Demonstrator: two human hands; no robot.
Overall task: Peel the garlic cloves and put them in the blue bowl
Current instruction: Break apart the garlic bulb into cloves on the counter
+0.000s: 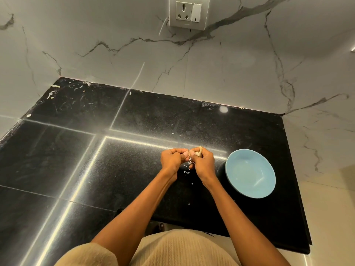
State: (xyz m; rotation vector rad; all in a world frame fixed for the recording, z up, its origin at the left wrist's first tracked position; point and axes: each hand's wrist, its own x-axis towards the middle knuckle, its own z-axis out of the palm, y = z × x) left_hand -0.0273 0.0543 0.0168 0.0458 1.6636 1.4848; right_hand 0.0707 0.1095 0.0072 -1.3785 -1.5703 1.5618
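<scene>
Above the black counter, my two hands meet over a pale piece of garlic (199, 151). My right hand (204, 162) grips the garlic, which pokes out above its curled fingers. My left hand (173, 159) has its fingers curled and pinches at the garlic's skin where the two hands touch. Small white bits of skin (186, 172) lie on the counter just below the hands. The blue bowl (250, 173) stands to the right of my right hand, a short gap away, and nothing shows inside it.
The black stone counter (134, 150) runs back to a white marble wall with a socket (186, 14). A second marble wall closes in on the right. White scraps (51, 93) lie at the back left corner. The counter's front edge is near my body.
</scene>
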